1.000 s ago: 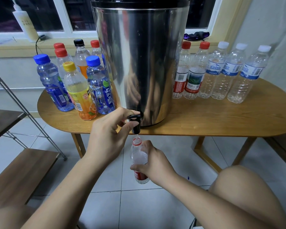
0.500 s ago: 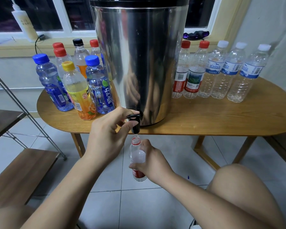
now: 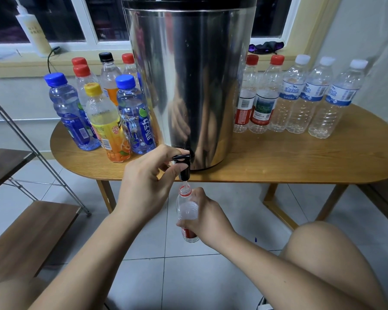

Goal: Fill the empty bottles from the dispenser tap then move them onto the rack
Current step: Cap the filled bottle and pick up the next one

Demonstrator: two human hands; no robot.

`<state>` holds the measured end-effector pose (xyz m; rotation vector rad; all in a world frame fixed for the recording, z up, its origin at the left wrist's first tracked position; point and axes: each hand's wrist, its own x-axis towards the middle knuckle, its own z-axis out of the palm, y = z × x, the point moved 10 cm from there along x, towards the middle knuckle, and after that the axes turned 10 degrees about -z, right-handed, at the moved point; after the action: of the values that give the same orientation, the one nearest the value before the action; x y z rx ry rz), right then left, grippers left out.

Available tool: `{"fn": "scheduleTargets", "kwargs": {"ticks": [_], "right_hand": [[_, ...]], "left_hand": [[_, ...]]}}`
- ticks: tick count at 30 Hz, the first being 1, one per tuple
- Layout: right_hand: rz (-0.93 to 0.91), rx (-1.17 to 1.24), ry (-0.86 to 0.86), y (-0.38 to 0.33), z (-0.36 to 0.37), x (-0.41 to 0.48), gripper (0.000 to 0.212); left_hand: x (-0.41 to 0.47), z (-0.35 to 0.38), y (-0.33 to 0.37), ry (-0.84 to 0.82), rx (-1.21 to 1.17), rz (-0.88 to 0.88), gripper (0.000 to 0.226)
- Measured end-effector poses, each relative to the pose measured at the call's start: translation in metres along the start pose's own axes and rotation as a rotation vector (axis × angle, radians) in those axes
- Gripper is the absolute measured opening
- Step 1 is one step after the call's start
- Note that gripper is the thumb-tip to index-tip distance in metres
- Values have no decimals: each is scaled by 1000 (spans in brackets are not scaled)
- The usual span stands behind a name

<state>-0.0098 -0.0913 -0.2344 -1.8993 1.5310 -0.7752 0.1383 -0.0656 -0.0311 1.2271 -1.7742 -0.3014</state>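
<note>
Just below the middle of the frame, the right hand (image 3: 207,217) wraps its curled fingers and thumb round the lower body of a clear, uncapped red-labelled bottle (image 3: 187,209), whose neck and red ring stand free above the hand. The bottle is held near upright in the air in front of the table (image 3: 300,162) edge, over the tiled floor (image 3: 143,276), with its mouth directly under the black tap (image 3: 184,164) and just apart from the spout. A pale streak of water shows between the two. Left of the bottle and slightly higher, the left hand (image 3: 143,186) pinches the tap's lever, index finger curled over it and thumb pressed beneath. The tap juts from the base of the steel dispenser (image 3: 188,81), which stands on the table at centre frame. Five clear capped bottles (image 3: 300,97) line the table in the upper right, and a cluster of coloured drink bottles (image 3: 103,117) stands in the upper left. The wooden-shelved rack (image 3: 31,233) runs along the left edge, well apart from both hands.
</note>
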Motion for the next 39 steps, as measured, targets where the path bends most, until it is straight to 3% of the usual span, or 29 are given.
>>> {"fn": "scheduleTargets", "kwargs": {"ticks": [39], "right_hand": [[-17, -20, -3, -3, -1, -1, 69]], "left_hand": [[0, -1, 1, 1, -5, 14, 24]]}}
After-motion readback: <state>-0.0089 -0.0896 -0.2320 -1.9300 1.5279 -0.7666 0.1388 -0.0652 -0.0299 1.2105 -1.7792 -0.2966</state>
